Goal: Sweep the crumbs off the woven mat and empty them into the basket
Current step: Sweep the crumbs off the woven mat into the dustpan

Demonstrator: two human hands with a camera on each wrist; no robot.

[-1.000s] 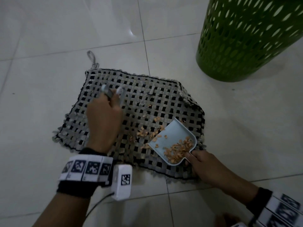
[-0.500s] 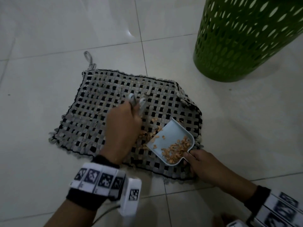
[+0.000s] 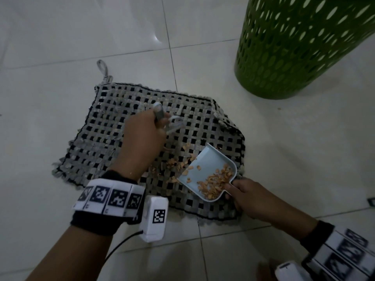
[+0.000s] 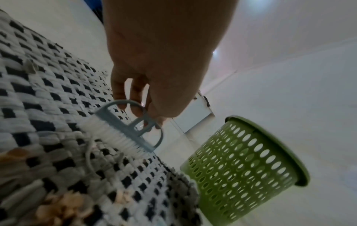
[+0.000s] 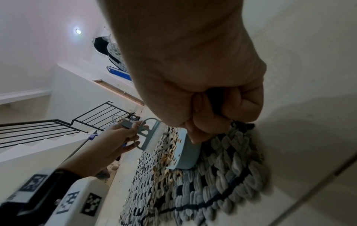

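Observation:
A grey and black woven mat (image 3: pixel 113 126) (image 4: pixel 48 97) (image 5: pixel 222 175) lies on the tiled floor. My left hand (image 3: pixel 146 130) (image 4: pixel 139 107) (image 5: pixel 123 137) grips a small blue hand brush (image 3: pixel 162 118) (image 4: pixel 125 130) (image 5: pixel 148 134) by its handle; its white bristles rest on the mat's middle. My right hand (image 3: pixel 241 193) (image 5: pixel 208 122) holds the handle of a light blue dustpan (image 3: pixel 209 171) (image 5: pixel 185 151), whose lip lies on the mat. Orange crumbs (image 3: pixel 215 179) fill the pan's back, and more crumbs (image 3: pixel 176 163) (image 4: pixel 63 206) (image 5: pixel 168 157) lie before its lip. The green perforated basket (image 3: pixel 294 43) (image 4: pixel 241 166) stands at the far right.
White floor tiles (image 3: pixel 60 47) surround the mat. A hanging loop (image 3: pixel 102 67) sticks out from the mat's far left corner. The right wrist view shows a staircase with a black railing (image 5: pixel 58 123) in the distance.
My left hand swept the brush rightward across the mat toward the dustpan, then drew back a little. The right hand and dustpan stayed in place on the mat.

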